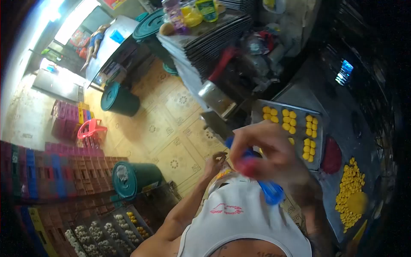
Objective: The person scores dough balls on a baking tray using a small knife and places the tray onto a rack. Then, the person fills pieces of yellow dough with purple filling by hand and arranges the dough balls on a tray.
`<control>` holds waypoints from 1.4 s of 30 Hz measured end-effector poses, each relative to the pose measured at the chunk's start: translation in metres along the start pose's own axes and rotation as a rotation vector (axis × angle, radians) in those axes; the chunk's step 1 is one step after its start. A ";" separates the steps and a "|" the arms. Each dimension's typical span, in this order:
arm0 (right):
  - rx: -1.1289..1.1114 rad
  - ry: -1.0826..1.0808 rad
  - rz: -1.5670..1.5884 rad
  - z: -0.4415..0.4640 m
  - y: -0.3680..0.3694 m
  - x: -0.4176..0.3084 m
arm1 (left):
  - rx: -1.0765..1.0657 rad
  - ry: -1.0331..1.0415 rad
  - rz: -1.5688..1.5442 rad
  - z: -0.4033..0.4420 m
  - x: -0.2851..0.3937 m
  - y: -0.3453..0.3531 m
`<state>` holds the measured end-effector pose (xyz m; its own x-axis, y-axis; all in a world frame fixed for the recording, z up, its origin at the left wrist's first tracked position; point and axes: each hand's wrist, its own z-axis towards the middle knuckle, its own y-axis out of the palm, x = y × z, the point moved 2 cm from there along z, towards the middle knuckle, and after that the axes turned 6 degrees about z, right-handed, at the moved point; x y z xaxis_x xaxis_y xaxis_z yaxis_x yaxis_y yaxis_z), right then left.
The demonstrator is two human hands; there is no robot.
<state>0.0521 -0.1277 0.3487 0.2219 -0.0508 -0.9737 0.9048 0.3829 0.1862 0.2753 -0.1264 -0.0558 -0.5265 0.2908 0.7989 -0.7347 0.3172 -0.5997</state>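
Note:
My right hand (274,150), smeared by motion, is raised in front of my white tank top. Its fingers are closed around a blue plastic thing with a red part (272,195); blur hides its exact kind. Beyond that hand, a metal tray (319,132) carries rows of small yellow dough pieces (289,121). My left hand (216,162) hangs low near my waist, over the tiled floor. Its fingers are loosely bent and somewhat apart, with nothing visible in them.
A heap of yellow pieces (349,197) and a dark red cloth-like thing (331,155) lie on the right-hand table. Green lidded bins (137,177) and stacked crates (85,167) stand left. Filled trays (105,231) sit lower left. A person (96,40) lies on a far table.

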 end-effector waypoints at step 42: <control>0.883 0.523 -0.922 -0.171 -0.264 0.281 | -0.270 0.423 0.385 0.217 0.206 0.212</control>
<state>-0.1867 -0.0850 0.0033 -0.5613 0.4605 -0.6877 0.6204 -0.3159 -0.7179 -0.0817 -0.1948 -0.0086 -0.4762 0.7440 0.4687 -0.3633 0.3190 -0.8754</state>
